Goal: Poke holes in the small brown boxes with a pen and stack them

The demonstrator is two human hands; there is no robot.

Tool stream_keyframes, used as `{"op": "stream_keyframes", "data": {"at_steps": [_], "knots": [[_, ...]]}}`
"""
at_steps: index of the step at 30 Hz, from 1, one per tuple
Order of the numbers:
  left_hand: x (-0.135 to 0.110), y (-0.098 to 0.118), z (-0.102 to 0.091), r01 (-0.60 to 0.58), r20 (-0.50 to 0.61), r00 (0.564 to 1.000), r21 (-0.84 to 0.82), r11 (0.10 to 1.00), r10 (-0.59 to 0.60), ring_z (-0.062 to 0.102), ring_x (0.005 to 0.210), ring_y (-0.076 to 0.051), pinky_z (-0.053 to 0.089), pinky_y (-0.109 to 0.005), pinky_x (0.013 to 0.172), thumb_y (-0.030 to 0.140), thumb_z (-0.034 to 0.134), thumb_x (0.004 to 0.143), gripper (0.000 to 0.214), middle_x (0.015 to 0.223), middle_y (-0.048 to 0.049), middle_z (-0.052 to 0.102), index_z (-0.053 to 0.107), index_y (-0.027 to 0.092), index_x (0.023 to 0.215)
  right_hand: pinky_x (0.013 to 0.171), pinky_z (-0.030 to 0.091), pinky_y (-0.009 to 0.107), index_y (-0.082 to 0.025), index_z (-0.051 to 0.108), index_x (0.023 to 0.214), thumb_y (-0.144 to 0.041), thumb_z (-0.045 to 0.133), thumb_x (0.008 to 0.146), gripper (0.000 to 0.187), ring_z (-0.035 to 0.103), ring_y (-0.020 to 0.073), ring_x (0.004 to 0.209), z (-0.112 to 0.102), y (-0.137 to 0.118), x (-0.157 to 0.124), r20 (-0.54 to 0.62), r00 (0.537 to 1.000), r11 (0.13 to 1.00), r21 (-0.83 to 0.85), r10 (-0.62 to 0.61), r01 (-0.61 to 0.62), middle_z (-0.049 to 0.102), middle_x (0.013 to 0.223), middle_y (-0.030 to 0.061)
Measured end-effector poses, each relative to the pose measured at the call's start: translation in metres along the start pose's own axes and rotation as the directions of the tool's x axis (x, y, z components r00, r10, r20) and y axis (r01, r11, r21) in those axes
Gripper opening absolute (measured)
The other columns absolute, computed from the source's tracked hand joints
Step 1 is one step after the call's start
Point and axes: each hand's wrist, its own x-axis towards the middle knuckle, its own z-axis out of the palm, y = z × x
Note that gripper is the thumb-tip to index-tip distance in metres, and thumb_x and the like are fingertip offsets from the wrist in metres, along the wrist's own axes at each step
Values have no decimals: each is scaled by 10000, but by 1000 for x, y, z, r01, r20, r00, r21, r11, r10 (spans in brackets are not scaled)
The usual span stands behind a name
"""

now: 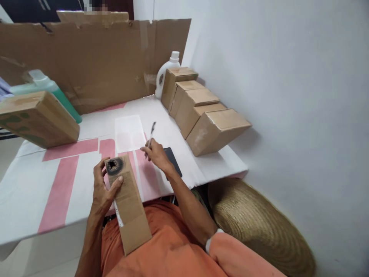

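Observation:
My left hand grips a long, narrow cardboard box that leans from my lap against the table's front edge. A black scribbled patch marks the box's upper end. My right hand is closed on a pen, its tip pointing away over the white table. A dark phone lies flat just right of that hand. A white sheet of paper lies on the table ahead of both hands.
Several brown cardboard boxes stand in a row along the right wall, with a white bottle behind them. Another box and a green bottle sit at the left. A cardboard sheet backs the table. A woven straw hat lies at lower right.

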Motion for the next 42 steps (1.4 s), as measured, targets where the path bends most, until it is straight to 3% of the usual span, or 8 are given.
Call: {"op": "stream_keyframes", "data": {"at_steps": [10, 18, 25, 30, 34, 36, 39, 42], "knots": [[5, 0, 2, 8, -15, 1000, 4, 1000, -8, 555, 1414, -366, 444, -563, 1214, 594, 813, 795, 819, 1509, -128, 534, 490, 275, 1476, 971, 540, 456, -94, 524, 1392, -275, 649, 1029, 424, 732, 396, 1214, 36, 17, -24, 72, 986, 908, -405, 152, -110, 751, 1252, 282], [4, 0, 3, 9, -16, 1000, -6, 1000, -9, 543, 1418, -367, 416, -581, 1229, 587, 818, 796, 828, 1519, -135, 525, 491, 270, 1488, 1112, 456, 515, -127, 562, 1402, -388, 712, 1001, 502, 504, 397, 1431, -7, 39, -51, -191, 965, 851, -461, 179, -249, 546, 1513, 272], [7, -4, 6, -32, 14, 999, -21, 999, 32, 519, 1438, -352, 389, -569, 1247, 561, 806, 824, 798, 1544, -120, 504, 486, 283, 1500, 1034, 486, 469, -60, 619, 1288, -429, 887, 801, 668, 614, 429, 1305, -30, 77, -55, -278, 893, 868, -261, 353, -424, 653, 1359, 305], [4, -4, 5, -24, 16, 1000, -28, 999, 24, 521, 1441, -355, 395, -583, 1242, 556, 797, 839, 769, 1541, -127, 505, 488, 284, 1489, 902, 528, 383, -161, 696, 1016, -313, 749, 836, 241, 719, 320, 1062, -25, 87, -53, -206, 924, 943, -12, 322, -331, 784, 1066, 141], [2, -1, 7, -21, -6, 1000, -38, 999, 20, 537, 1421, -347, 405, -576, 1233, 560, 797, 834, 750, 1529, -119, 517, 498, 290, 1466, 839, 581, 360, -189, 687, 1097, -345, 647, 858, 288, 740, 262, 983, -25, 83, -61, -151, 953, 947, 226, 264, -227, 793, 993, 57], [3, -1, 8, -19, -10, 1000, -36, 999, 19, 540, 1415, -347, 404, -577, 1233, 570, 794, 831, 755, 1523, -120, 525, 497, 286, 1465, 819, 616, 386, -196, 653, 1211, -384, 643, 868, 391, 764, 255, 949, -28, 74, -69, -63, 970, 860, 479, 233, -176, 801, 1057, 69], [4, 1, 10, -26, -4, 1000, -20, 999, 26, 546, 1408, -350, 420, -580, 1221, 579, 785, 834, 761, 1526, -126, 526, 496, 279, 1471, 865, 648, 445, -178, 647, 1229, -385, 726, 842, 445, 790, 263, 953, -34, 48, -80, 148, 986, 468, 868, 78, -167, 796, 1163, 127], [5, 4, 12, -55, 14, 998, 13, 998, 55, 538, 1420, -348, 428, -586, 1216, 557, 769, 854, 740, 1531, -131, 521, 488, 273, 1477, 875, 659, 426, -131, 701, 1092, -425, 735, 864, 373, 791, 270, 968, -33, 13, -87, 291, 951, 280, 926, -103, -253, 808, 1098, 164]]}}
